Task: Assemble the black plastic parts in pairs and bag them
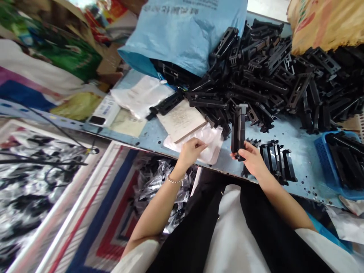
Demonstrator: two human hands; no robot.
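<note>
My right hand [251, 156] grips the lower end of a black plastic bracket [239, 129], a long part held upright above the blue table edge. My left hand [191, 152] is closed in a pinch over a small stack of clear plastic bags [212, 146]. Whether a bag is between its fingertips, I cannot make out. Beside the left hand, a pale square board [182, 121] lies partly on the bags. Close to my right hand, several black brackets [274, 159] lie side by side in a row.
A large heap of black brackets [261, 83] covers the back of the table [304, 151]. A blue sack [182, 34] and a yellow sack [327, 26] stand behind. At right is a blue basket [321, 155] of brackets; bagged parts [162, 182] lie below the table edge.
</note>
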